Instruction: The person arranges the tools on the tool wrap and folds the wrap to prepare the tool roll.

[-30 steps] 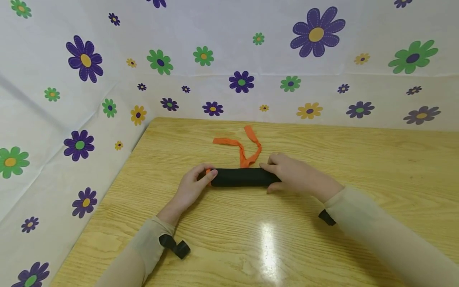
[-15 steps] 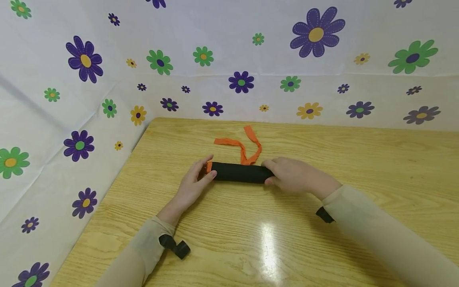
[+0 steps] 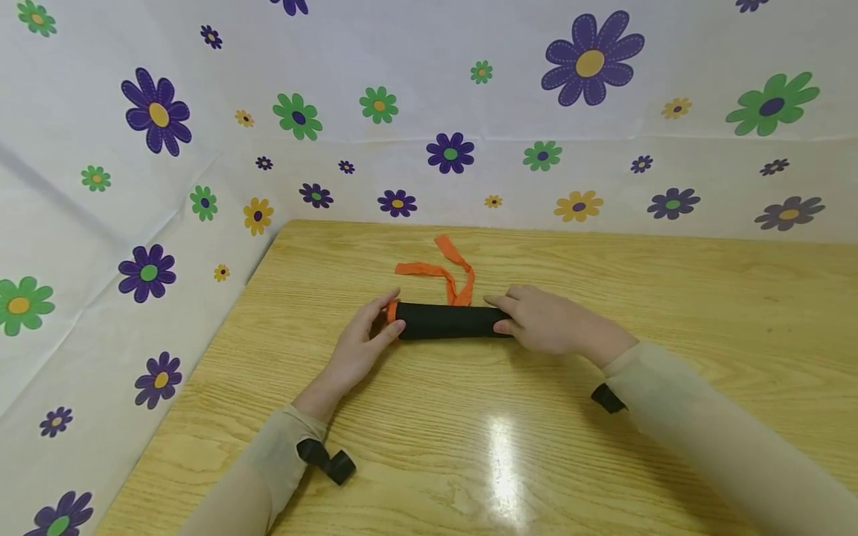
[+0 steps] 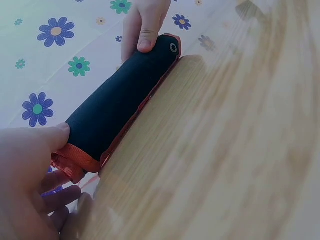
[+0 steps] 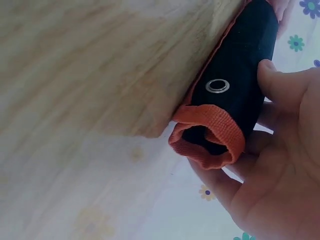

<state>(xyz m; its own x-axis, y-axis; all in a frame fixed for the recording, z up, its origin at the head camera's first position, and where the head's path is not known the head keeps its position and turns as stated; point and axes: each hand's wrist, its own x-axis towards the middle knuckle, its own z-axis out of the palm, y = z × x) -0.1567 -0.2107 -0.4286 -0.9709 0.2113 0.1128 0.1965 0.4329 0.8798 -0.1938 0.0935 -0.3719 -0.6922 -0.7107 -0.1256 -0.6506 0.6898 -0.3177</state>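
Observation:
A black fabric roll [image 3: 447, 321] with orange edging lies crosswise on the wooden table, rolled into a tube. My left hand [image 3: 358, 344] holds its left end, thumb on the near side and fingers behind. At the right end, my right hand [image 3: 544, 318] grips the roll with its thumb on the black cloth; the right wrist view shows its fingers behind the tube. That view also reveals a metal eyelet [image 5: 218, 86] and the hollow orange-bound end [image 5: 212, 142]. Two orange ties [image 3: 456, 272] stretch from behind the roll across the tabletop.
The wooden table [image 3: 415, 447] runs up to a white cloth backdrop [image 3: 402, 45] printed with flowers, behind and at the left. Black straps [image 3: 327, 460] hang from the wrists over beige sleeves.
The roll has shifted slightly away from me. The loose ends of the orange ties have swung left. My right hand has changed its hold on the right end; my left hand has barely moved.

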